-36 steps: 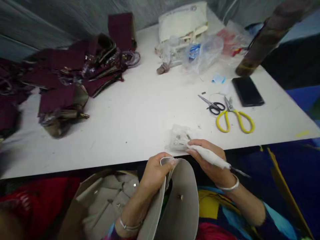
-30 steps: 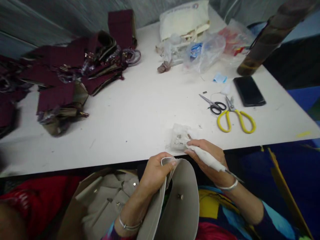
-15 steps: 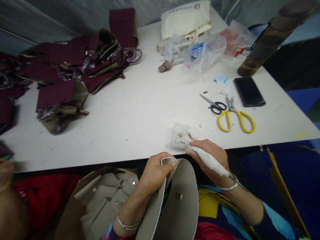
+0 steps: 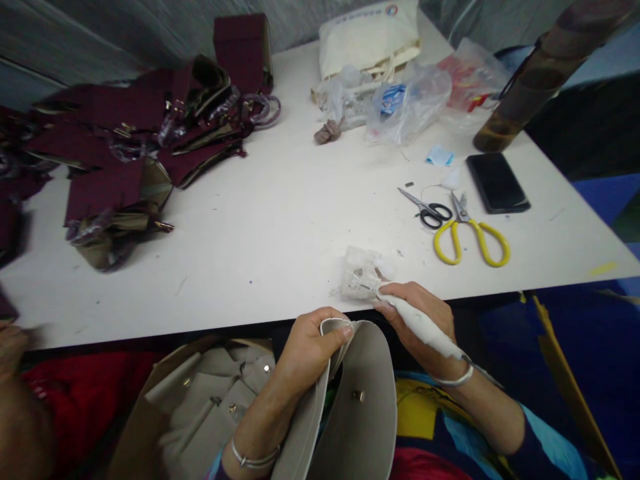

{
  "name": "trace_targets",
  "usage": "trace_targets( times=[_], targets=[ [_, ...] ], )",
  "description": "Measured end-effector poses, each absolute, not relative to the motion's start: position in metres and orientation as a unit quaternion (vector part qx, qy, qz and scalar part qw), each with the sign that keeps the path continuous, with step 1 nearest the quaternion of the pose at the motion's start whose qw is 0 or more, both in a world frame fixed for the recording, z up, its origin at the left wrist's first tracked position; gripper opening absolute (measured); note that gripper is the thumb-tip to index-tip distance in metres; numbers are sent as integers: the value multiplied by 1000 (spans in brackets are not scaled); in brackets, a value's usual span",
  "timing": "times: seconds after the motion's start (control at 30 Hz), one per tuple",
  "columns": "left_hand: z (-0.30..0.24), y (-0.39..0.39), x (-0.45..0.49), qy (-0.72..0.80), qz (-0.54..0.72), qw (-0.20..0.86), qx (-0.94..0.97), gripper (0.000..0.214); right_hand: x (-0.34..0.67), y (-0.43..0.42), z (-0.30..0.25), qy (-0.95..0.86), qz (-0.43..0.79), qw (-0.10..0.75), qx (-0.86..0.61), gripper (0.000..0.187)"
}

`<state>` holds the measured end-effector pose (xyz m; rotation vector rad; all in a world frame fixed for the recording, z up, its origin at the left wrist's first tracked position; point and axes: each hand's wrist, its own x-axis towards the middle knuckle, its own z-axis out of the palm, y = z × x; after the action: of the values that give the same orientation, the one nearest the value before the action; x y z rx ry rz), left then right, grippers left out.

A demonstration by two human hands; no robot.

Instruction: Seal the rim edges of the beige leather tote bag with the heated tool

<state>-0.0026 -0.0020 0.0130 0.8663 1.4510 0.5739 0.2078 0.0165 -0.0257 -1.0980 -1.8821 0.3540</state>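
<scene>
My left hand (image 4: 306, 347) grips the top edge of a beige bag flap (image 4: 361, 400) held over my lap, with a small metal stud on its face. My right hand (image 4: 417, 317) is closed round a white-wrapped tool (image 4: 425, 327) whose tip pokes into a small clear plastic packet of metal fittings (image 4: 361, 275) at the table's near edge. Both wrists wear silver bangles.
A white table (image 4: 280, 220) carries maroon bag parts (image 4: 125, 140) at far left, yellow scissors (image 4: 473, 235), small black scissors (image 4: 429, 210), a black phone (image 4: 497, 182) and plastic bags (image 4: 407, 100). A box of beige bags (image 4: 210, 400) sits lower left. Another person's hand (image 4: 13, 347) shows at left.
My hands have barely shifted; the tool tip stays at the packet. The other person's hand has come into view at the left edge.
</scene>
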Motion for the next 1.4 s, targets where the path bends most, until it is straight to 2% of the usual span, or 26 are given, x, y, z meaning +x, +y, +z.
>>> trace_targets(
  times=[0.27, 0.5, 0.77, 0.9, 1.23, 1.4],
  targets=[
    [7, 1, -4, 634, 257, 630, 368, 27, 204, 17, -28, -767, 161, 454, -424, 18],
    [1, 6, -6, 646, 246, 624, 365, 26, 204, 19, -26, -818, 137, 390, -400, 17],
    [3, 9, -5, 646, 233, 634, 354, 26, 206, 23, -25, -773, 173, 462, -398, 20],
    [4, 9, -6, 647, 235, 635, 350, 27, 206, 21, -26, -757, 189, 461, -422, 15],
    [2, 6, -7, 649, 252, 631, 342, 23, 205, 16, -28, -747, 222, 478, -405, 22],
    [1, 4, -7, 647, 260, 633, 337, 25, 206, 13, -26, -733, 207, 474, -441, 14]
  ],
)
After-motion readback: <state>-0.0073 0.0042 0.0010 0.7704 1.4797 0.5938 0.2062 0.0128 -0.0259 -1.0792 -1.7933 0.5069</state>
